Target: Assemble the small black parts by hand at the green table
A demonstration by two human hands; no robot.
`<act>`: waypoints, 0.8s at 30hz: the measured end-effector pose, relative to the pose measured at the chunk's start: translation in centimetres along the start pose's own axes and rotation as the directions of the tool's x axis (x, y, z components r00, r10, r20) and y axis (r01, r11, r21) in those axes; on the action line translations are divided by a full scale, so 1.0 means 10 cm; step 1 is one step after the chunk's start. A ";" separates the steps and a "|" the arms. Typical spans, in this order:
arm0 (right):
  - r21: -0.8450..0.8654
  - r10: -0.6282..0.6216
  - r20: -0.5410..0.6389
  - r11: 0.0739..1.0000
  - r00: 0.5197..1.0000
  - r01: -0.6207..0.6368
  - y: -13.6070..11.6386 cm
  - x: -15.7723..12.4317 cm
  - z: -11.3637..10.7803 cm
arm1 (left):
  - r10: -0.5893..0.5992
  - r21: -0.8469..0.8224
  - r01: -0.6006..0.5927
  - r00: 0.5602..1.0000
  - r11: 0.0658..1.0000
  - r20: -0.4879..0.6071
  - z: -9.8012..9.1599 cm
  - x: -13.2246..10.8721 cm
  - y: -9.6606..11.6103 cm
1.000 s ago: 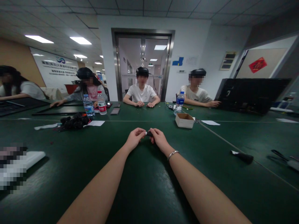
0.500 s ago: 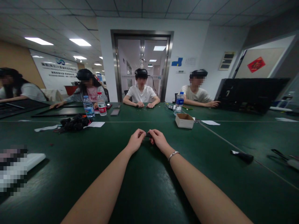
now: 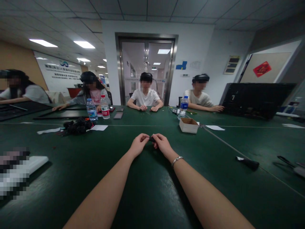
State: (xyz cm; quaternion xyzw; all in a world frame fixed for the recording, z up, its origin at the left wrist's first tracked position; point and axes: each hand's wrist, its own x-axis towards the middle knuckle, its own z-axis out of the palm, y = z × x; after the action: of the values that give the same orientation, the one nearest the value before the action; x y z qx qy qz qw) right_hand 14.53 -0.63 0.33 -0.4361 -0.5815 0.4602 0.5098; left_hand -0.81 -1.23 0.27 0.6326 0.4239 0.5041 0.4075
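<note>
My left hand (image 3: 138, 144) and my right hand (image 3: 162, 144) meet over the middle of the dark green table (image 3: 147, 190). Both pinch one small dark object (image 3: 151, 139) between their fingertips, left fingers on its left end, right fingers on its right end. What the object is cannot be made out. A silver bracelet (image 3: 176, 160) circles my right wrist. Both forearms stretch out low over the table.
An open cardboard box (image 3: 188, 124) stands right of centre, a pile of black parts (image 3: 76, 125) to the left, water bottles (image 3: 91, 109) behind it. A black-handled tool (image 3: 248, 162) lies at right. Several people sit along the far side; a black case (image 3: 257, 98) stands far right.
My hands stay together on the small dark object with only slight finger shifts. The view has tilted a little, so everything sits slightly lower in the picture.
</note>
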 end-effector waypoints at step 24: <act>0.011 0.008 0.005 1.000 1.000 -0.008 0.06 0.04 -0.02 | -0.024 0.011 0.024 1.000 1.000 0.013 -0.01 0.02 -0.04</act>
State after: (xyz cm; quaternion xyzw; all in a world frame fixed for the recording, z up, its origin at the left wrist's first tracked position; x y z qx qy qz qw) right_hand 14.70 -0.13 -0.16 -0.4344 -0.5783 0.4667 0.5090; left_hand -0.94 -0.91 -0.02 0.6329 0.4315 0.4927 0.4128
